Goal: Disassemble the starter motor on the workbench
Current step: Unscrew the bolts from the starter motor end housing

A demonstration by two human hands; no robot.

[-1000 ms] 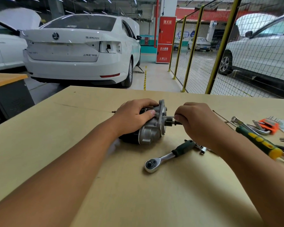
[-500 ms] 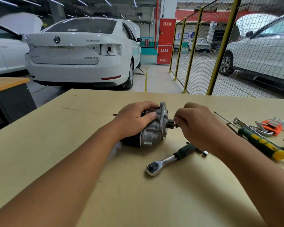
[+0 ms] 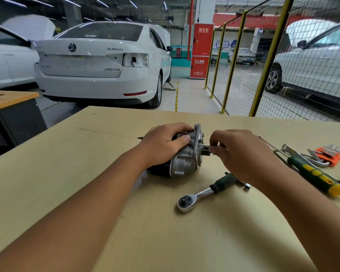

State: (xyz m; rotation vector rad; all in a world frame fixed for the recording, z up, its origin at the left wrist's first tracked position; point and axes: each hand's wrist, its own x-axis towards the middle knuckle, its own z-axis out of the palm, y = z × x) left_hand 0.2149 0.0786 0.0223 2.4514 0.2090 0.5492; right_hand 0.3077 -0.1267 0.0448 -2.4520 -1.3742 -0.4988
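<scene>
The starter motor (image 3: 183, 160) lies on its side in the middle of the workbench (image 3: 86, 173), silver nose housing toward the right, black body toward the left. My left hand (image 3: 165, 144) grips the motor body from above, thumb against the housing flange. My right hand (image 3: 241, 154) pinches a thin bolt (image 3: 203, 145) that sticks out of the flange face, just above the pinion shaft. A ratchet wrench (image 3: 202, 193) with a dark green grip lies on the bench in front of the motor. A small socket (image 3: 247, 186) lies beside its handle.
A green and yellow screwdriver (image 3: 316, 176), spanners (image 3: 300, 155) and an orange hex key set (image 3: 327, 154) lie at the right of the bench. A long thin rod (image 3: 271, 145) lies behind my right wrist. White cars and a yellow mesh fence stand beyond the bench.
The view has tilted down slightly. My right hand's fingers have shifted a little on the bolt at the flange; my left hand keeps its hold on the motor.
</scene>
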